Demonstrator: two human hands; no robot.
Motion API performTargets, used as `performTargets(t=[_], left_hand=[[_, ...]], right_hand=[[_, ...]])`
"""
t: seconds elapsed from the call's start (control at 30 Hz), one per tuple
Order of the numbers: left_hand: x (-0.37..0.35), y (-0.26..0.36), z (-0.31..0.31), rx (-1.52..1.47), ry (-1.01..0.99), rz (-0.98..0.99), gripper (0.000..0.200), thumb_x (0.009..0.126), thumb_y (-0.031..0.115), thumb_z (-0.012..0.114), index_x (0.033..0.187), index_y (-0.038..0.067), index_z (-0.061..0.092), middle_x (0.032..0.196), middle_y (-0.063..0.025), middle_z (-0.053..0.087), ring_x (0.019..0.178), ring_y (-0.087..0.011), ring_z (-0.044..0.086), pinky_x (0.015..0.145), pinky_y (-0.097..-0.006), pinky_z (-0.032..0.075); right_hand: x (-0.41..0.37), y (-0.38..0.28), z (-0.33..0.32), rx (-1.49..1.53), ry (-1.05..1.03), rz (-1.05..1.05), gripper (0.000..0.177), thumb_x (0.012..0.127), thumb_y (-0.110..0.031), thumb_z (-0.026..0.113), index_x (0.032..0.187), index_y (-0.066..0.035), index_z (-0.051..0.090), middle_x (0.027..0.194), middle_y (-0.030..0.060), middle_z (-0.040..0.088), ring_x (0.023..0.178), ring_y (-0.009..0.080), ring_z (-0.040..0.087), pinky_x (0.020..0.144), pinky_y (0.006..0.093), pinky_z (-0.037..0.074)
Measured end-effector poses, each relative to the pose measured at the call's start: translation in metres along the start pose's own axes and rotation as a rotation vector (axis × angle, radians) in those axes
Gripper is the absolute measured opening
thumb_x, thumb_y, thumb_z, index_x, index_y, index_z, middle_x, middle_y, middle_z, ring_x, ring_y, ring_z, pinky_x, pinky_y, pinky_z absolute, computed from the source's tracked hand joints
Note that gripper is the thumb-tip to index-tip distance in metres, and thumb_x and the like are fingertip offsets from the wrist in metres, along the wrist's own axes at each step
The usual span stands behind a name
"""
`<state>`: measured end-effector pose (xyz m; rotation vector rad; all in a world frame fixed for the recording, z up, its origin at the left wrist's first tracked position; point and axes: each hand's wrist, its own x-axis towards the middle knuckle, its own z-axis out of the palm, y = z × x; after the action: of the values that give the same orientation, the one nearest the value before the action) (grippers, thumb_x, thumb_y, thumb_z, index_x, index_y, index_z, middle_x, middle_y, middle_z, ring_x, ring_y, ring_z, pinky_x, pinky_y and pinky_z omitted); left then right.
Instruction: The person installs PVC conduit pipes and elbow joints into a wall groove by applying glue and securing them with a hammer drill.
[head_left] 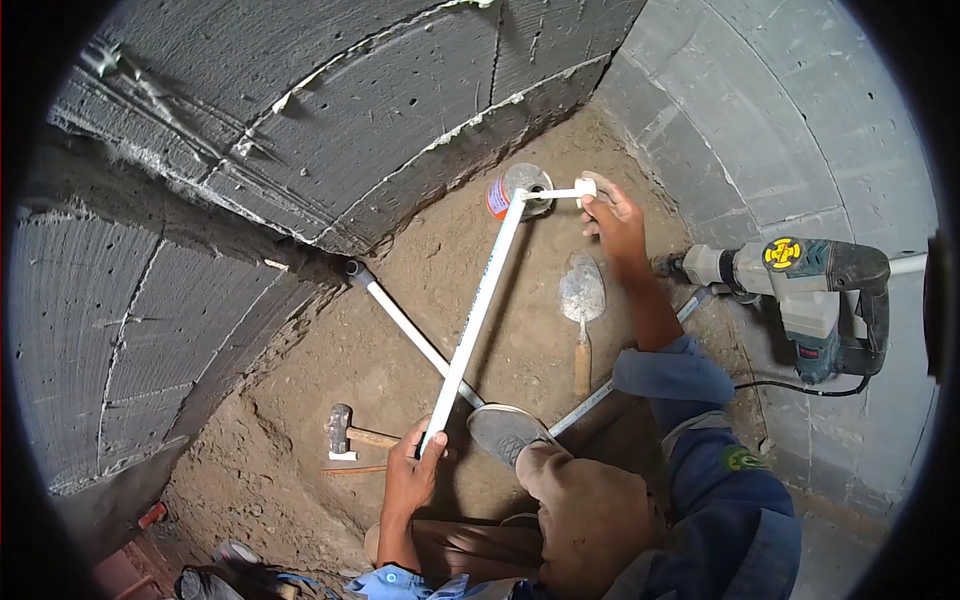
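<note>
My left hand point(412, 472) is closed around the near end of a long white plastic pipe point(475, 320). The pipe slants away from me to the far end, beside an open can point(526, 183) with a red and blue label. Between the fingers of my right hand point(616, 222) is a white-capped glue applicator point(587, 188). Its stem reaches left and touches the pipe's far end, just over the can. Below my right hand lies a trowel point(583, 300) with a wooden handle, flat on the dirt.
White pipes point(410, 328) with grey fittings lie across the dirt floor near my shoe point(508, 432). A hammer point(342, 428) rests at the left. On the right, a corded rotary hammer point(810, 290) stands against the grey block wall point(740, 120).
</note>
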<state>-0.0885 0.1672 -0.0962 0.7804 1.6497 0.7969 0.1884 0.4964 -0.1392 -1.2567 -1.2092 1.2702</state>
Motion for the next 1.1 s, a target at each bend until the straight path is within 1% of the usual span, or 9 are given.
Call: performTargets(t=[0.2,0.3,0.37,0.47,0.57,0.73,0.93,1.0,1.1], left_hand=[[0.005,-0.008,0.0,-0.105,-0.086,-0.091,0.037,0.101,0.031,0.06,0.121,0.001,0.057,0.077,-0.0023,0.063,0.055,-0.0053,0.048,0.049,-0.0213,0.038],[0.004,-0.008,0.001,-0.147,-0.066,-0.141,0.032,0.103,0.033,0.056,0.111,0.001,0.054,0.078,-0.0051,0.065,0.053,-0.0067,0.05,0.048,-0.0222,0.04],[0.006,-0.01,0.0,-0.155,-0.092,-0.123,0.031,0.104,0.034,0.052,0.106,0.002,0.053,0.078,-0.0062,0.065,0.053,-0.0071,0.051,0.047,-0.0226,0.042],[0.006,-0.008,0.0,-0.184,-0.099,-0.152,0.033,0.105,0.032,0.05,0.108,0.0,0.055,0.08,-0.0069,0.066,0.055,-0.0071,0.051,0.05,-0.0237,0.042],[0.006,-0.004,0.001,-0.175,-0.097,-0.208,0.03,0.103,0.029,0.055,0.109,0.0,0.056,0.081,-0.005,0.064,0.055,-0.0068,0.051,0.049,-0.0231,0.042],[0.008,-0.003,0.003,-0.153,-0.105,-0.17,0.026,0.099,0.024,0.064,0.109,0.001,0.057,0.08,-0.0017,0.061,0.055,-0.0066,0.052,0.049,-0.0222,0.042],[0.016,0.001,0.004,-0.203,-0.159,-0.219,0.026,0.099,0.025,0.063,0.109,0.002,0.058,0.079,-0.0017,0.061,0.055,-0.0069,0.053,0.049,-0.0216,0.042],[0.018,-0.001,0.004,-0.191,-0.177,-0.221,0.026,0.1,0.026,0.061,0.109,0.002,0.058,0.079,-0.0021,0.061,0.055,-0.0071,0.053,0.049,-0.0217,0.042],[0.021,-0.006,0.005,-0.186,-0.216,-0.167,0.03,0.102,0.03,0.056,0.111,0.001,0.059,0.079,-0.0032,0.063,0.054,-0.0075,0.053,0.049,-0.022,0.042]], right_hand=[[0.002,0.017,-0.008,-0.056,0.089,0.123,0.038,0.092,-0.013,0.066,0.128,-0.001,0.06,0.102,0.003,0.068,0.079,0.0084,0.06,0.063,0.0227,0.049],[0.001,0.018,-0.011,-0.095,0.205,-0.031,0.039,0.09,-0.013,0.067,0.126,0.001,0.061,0.103,0.0065,0.068,0.078,0.013,0.063,0.068,0.0247,0.051],[0.004,0.018,-0.008,-0.558,0.179,-0.305,0.043,0.088,-0.019,0.069,0.127,-0.003,0.062,0.106,0.0122,0.067,0.086,0.0242,0.066,0.079,0.033,0.053],[0.015,0.01,0.014,-0.932,0.086,-0.222,0.046,0.087,-0.026,0.068,0.13,-0.01,0.062,0.115,0.0186,0.062,0.1,0.0339,0.065,0.089,0.0415,0.052],[0.036,0.044,0.028,-1.151,-0.085,-0.453,0.045,0.086,-0.024,0.07,0.128,-0.011,0.065,0.101,0.0158,0.061,0.085,0.031,0.064,0.08,0.0381,0.051],[0.028,0.022,0.02,-1.029,-0.036,-0.249,0.047,0.087,-0.028,0.068,0.131,-0.013,0.063,0.115,0.0189,0.06,0.103,0.0356,0.063,0.089,0.0425,0.051],[-0.001,-0.005,-0.003,-0.431,0.167,-0.227,0.045,0.088,-0.017,0.07,0.13,-0.004,0.06,0.104,0.0099,0.07,0.082,0.0167,0.065,0.072,0.0283,0.051],[-0.004,-0.001,0.0,-0.105,0.093,-0.009,0.042,0.09,-0.017,0.068,0.128,-0.001,0.06,0.101,0.0072,0.071,0.08,0.0097,0.064,0.066,0.022,0.048],[-0.007,0.018,0.002,-0.071,0.136,0.045,0.04,0.091,-0.017,0.068,0.127,-0.002,0.062,0.096,0.0047,0.071,0.078,0.0057,0.062,0.062,0.018,0.046]])
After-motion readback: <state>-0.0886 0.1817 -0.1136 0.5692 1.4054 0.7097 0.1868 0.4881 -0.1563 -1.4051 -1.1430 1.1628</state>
